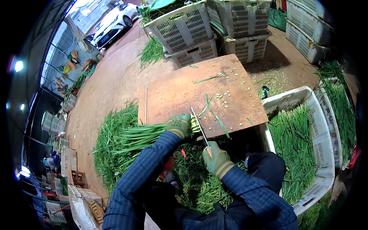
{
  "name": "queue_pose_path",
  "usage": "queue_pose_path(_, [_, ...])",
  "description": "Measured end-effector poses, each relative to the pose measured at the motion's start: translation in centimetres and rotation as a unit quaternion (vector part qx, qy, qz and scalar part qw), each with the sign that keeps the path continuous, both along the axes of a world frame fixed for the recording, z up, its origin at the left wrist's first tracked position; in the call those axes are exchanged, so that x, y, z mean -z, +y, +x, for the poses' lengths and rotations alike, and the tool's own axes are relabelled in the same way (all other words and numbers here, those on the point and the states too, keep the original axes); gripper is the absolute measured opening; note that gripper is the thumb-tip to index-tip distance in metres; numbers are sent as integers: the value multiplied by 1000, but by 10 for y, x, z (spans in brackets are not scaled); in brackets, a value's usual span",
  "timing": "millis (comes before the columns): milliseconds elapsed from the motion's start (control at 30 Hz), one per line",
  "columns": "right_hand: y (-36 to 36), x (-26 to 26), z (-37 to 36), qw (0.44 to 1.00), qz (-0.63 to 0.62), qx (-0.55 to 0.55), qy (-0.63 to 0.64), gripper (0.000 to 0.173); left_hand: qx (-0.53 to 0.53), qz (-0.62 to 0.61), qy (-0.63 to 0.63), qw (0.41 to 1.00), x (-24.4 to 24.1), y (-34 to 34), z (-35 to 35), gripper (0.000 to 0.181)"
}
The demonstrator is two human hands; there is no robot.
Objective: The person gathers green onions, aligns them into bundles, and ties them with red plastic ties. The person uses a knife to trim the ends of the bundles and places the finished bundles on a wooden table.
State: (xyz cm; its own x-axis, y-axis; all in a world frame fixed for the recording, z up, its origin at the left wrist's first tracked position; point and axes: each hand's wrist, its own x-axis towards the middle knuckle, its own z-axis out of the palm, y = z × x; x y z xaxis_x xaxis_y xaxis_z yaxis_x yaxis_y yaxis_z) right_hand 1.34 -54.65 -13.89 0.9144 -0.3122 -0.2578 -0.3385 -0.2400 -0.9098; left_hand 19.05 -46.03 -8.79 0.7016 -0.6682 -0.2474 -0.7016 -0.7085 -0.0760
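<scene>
A green work glove covers my left hand [179, 126], which is closed around a bunch of long green garlic chives [143, 133] at the near edge of a wooden board [172, 92]. The pale stem ends stick out to the right of that hand. In my gloved right hand [215, 159] is the handle of a knife [201, 126]; its narrow blade points up and away, beside the stem ends. Short cut stem pieces [220, 95] and a few loose green leaves [215, 113] lie on the board.
A large heap of greens [115, 143] lies left of the board. At my right, a white plastic crate [325, 161] holds chives. Stacked crates [184, 30] stand beyond the board. Loose trimmings [212, 189] cover the floor between my legs. A person [51, 161] is far left.
</scene>
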Motion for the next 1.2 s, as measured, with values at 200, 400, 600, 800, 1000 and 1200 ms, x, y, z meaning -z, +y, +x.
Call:
queue_pose_path(200, [-16, 36, 70, 998, -52, -22, -8, 27, -9, 19, 38, 999, 6, -5, 12, 64])
queue_pose_path(400, [-28, 1, 53, 990, 15, -86, 110, 31, -9, 15, 31, 999, 1, -3, -1, 65])
queue_pose_path(600, [-31, -19, 109, 985, -106, -104, 82, 41, -32, 33, 17, 999, 18, 11, 12, 76])
queue_pose_path(800, [-110, -17, 53, 997, -73, 6, 32, 41, 35, -110, -65, 991, -10, 64, 9, 114])
queue_pose_path(1000, [-124, -6, 63, 904, -414, -44, 97, 49, 13, -70, 5, 997, -15, 71, 4, 106])
queue_pose_path(1200, [-77, -40, 29, 916, -333, 13, -222, 53, 59, -163, -102, 980, -35, 89, -37, 111])
